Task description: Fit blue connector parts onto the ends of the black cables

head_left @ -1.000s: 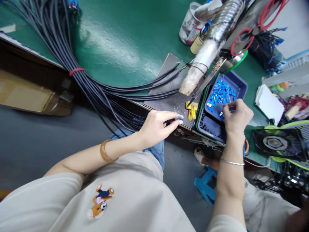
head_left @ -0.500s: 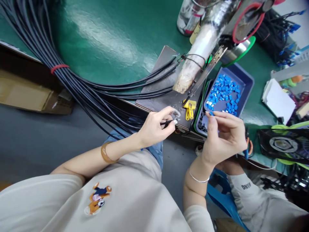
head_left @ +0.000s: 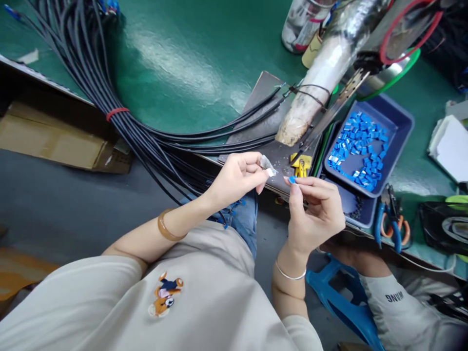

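My left hand (head_left: 243,178) is closed near the table edge, with something whitish at its fingertips; whether a cable is inside it cannot be made out. My right hand (head_left: 316,209) pinches a small blue connector (head_left: 292,180) between thumb and fingers, just right of the left hand. Black cables (head_left: 175,138), tied with a red band (head_left: 117,112), run across the table edge towards a dark board (head_left: 256,105). Beyond my right hand, many blue connectors (head_left: 360,139) lie in a grey-blue tray (head_left: 397,141). A yellow tool (head_left: 301,165) rests on the board.
A wrapped tube (head_left: 307,97) slants over the board beside a metal strip. Blue-and-orange pliers (head_left: 393,226) lie right of the trays. Below are a cardboard box (head_left: 54,139), a blue stool (head_left: 343,302) and another person's leg. A jar (head_left: 302,27) stands at the back.
My right hand has moved left, closer to my left hand, with the blue connector. The black cable seen at my left fingertips no longer shows there. The view has shifted left.
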{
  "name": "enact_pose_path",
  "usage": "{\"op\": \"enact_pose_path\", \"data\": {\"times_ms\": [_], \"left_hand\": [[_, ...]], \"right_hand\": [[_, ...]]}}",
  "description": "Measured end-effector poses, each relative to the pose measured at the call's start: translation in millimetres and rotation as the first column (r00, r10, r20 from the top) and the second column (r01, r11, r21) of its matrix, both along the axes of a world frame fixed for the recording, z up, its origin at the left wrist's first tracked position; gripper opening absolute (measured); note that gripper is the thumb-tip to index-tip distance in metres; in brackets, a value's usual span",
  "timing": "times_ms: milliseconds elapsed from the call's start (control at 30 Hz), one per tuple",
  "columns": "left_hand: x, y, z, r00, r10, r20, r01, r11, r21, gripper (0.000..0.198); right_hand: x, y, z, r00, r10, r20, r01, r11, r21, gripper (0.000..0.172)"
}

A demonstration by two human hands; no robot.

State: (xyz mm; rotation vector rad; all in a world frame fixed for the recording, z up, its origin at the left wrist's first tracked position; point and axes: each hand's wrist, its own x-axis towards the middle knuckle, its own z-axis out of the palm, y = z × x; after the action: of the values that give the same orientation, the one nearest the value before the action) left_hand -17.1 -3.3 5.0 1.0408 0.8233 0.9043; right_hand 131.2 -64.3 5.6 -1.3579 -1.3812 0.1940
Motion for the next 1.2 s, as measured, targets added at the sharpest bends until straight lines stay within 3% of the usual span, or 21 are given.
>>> {"op": "enact_pose_path", "data": {"times_ms": [400,733,867,1000,1200], "left_hand": [[7,-2,1.8,0.997,-0.080,0.022,0.080,0.997,0.018,0.010],[8,0,-1.0,0.991,-0.126,0.039,0.126,0.992,-0.009,0.016],[10,-1,1.3,0.994,-0.105,0.027,0.105,0.994,-0.007,0.013],[14,0,3.5,0.997,-0.080,0.007,0.080,0.997,0.015,0.012],[16,5,2.5,0.998,-0.053,-0.019,0.054,0.997,0.054,0.013]], "right_hand": [[-2,0,-0.4,0.999,0.038,0.008,-0.038,0.999,0.015,0.010],[-3,0,-4.9,0.960,-0.039,0.277,-0.013,0.982,0.187,0.019],[2,-1,-7.4,0.987,-0.034,0.157,0.019,0.995,0.096,0.013],[5,-1,-8.0,0.999,0.037,0.008,-0.037,0.998,-0.044,0.005],[8,2,-10.5,0.997,0.049,0.063,-0.046,0.998,-0.043,0.009]]}}
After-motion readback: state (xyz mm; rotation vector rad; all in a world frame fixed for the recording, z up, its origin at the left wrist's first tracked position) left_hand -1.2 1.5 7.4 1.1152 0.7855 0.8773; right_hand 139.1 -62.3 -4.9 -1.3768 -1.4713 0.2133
